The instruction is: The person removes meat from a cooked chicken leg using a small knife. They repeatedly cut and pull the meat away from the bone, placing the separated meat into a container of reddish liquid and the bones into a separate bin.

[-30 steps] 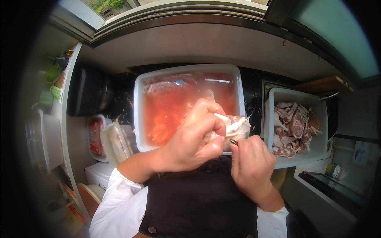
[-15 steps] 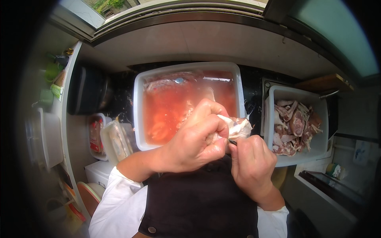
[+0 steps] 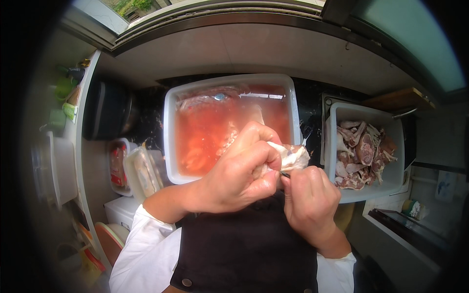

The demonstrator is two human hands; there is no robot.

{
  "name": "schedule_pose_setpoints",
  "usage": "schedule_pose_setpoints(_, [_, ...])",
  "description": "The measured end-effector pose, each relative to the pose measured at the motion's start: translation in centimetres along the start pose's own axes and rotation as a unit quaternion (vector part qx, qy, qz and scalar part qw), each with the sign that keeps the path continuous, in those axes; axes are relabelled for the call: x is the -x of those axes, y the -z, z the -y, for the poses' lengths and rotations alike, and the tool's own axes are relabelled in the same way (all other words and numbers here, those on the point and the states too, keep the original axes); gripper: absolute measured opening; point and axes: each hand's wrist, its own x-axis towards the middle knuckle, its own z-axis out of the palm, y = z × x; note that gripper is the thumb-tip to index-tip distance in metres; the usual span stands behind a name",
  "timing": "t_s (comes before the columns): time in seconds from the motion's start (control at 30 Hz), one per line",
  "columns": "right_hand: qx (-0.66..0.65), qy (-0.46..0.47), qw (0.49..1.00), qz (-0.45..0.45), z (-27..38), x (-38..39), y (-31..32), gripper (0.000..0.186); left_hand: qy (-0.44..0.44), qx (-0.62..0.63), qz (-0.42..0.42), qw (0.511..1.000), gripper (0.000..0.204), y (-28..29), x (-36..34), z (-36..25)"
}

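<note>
Pale, skin-covered raw poultry [image 3: 295,159] is pinched in my left hand [image 3: 239,168], its end sticking out past my curled fingers. My right hand [image 3: 313,198] is closed round a thin dark tool [image 3: 286,175], whose tip meets the meat beside my left thumb. The tool's kind is hidden by my fingers. Both hands are held close to my body, over the near right corner of a white tub [image 3: 170,132]. Reddish water [image 3: 200,127] fills that tub, with blurred pale pieces under the surface.
To the right, a second white tub [image 3: 333,146] holds a pile of raw poultry legs [image 3: 364,151]. Behind it lean a wooden board [image 3: 417,100] and a metal handle [image 3: 404,114]. At left stand small plastic trays [image 3: 142,171] beside a shelf unit [image 3: 84,146]. A window frame runs along the back.
My hands, the poultry and the dark tool stay almost in place. Both tubs sit very slightly higher in the picture.
</note>
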Motion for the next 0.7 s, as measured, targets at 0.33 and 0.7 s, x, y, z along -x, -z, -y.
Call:
schedule_pose_setpoints(0.33, [-0.084,-0.007,0.996,0.036,0.14,0.04,0.57,0.012,0.01,0.005,-0.006,1.0,0.015,0.13,0.48,0.17])
schedule_pose_setpoints(0.7, [-0.086,-0.026,0.996,0.009,0.12,0.28,-0.35,0.009,0.02,0.001,0.006,1.0,0.016,0.29,0.66,0.1])
